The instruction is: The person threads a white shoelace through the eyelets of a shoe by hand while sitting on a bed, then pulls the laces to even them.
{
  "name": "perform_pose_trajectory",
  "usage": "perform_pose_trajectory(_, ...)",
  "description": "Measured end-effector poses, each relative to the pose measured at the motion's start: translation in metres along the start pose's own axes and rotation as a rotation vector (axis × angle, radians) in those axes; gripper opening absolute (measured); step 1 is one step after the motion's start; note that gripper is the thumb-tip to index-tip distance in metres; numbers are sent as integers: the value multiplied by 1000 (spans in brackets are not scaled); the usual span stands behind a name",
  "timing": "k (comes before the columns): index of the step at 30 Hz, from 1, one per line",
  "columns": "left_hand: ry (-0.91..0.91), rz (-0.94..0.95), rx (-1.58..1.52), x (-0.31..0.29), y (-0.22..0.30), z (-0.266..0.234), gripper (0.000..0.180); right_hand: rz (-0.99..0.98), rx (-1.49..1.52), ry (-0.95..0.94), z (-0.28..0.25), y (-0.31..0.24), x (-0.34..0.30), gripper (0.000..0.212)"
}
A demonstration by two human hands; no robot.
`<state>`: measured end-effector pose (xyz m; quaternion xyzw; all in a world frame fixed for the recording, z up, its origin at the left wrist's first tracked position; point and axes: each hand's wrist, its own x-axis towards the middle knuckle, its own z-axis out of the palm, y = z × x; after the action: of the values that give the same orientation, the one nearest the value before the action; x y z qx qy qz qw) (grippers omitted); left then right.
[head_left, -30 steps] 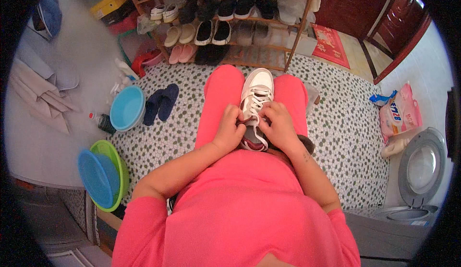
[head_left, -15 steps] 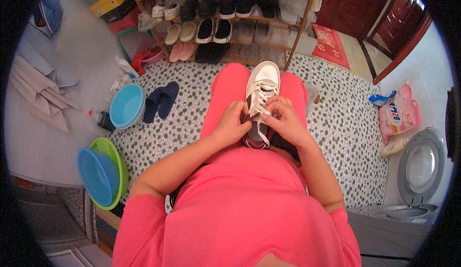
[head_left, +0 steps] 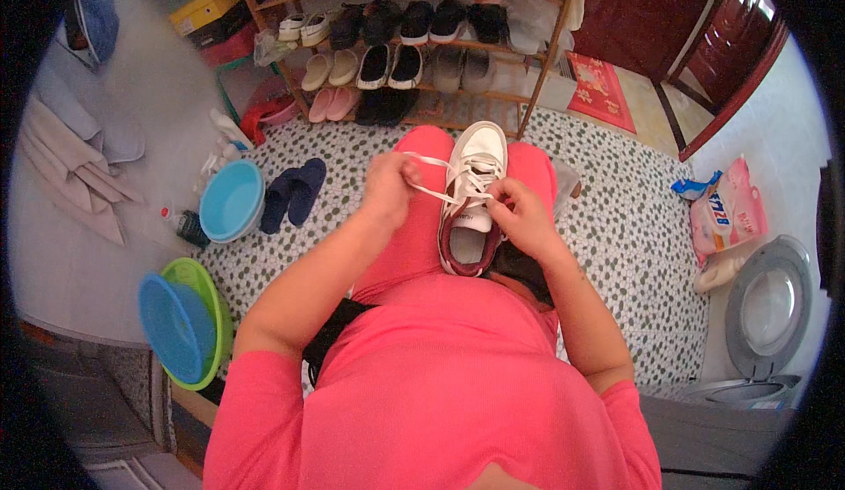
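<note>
A white sneaker [head_left: 481,151] with a dark red lining rests on my lap between my knees, toe pointing away from me. Its white shoelace [head_left: 431,160] runs out in a loop to the left of the shoe. My left hand [head_left: 393,182] is closed on that lace, held out beside the shoe over my left thigh. At the shoe's right edge, by the eyelets, my right hand [head_left: 521,215] pinches the lace near the tongue. The grey insole shows in the shoe's opening.
Ahead stands a wooden shoe rack [head_left: 414,45] with several pairs. Navy slippers [head_left: 295,192], a light blue basin [head_left: 232,199] and stacked blue and green basins [head_left: 180,327] are at left. A pink bag [head_left: 729,208] and a grey lidded machine [head_left: 767,314] are at right.
My left hand has moved left and away from the shoe opening, drawing the lace out. The right hand stays at the shoe's right edge. The shoe's opening is now uncovered.
</note>
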<state>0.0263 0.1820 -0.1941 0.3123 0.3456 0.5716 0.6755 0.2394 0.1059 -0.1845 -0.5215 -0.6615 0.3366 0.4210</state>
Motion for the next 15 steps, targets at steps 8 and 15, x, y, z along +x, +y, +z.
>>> perform_pose_trajectory(8, 494, 933, 1069, 9, 39, -7, 36, 254, 723, 23, 1, 18, -4, 11)
perform_pose_trajectory(15, -564, 823, 1481, -42, -1, 53, 30, 169, 888, 215, 15, 39, -16, 14)
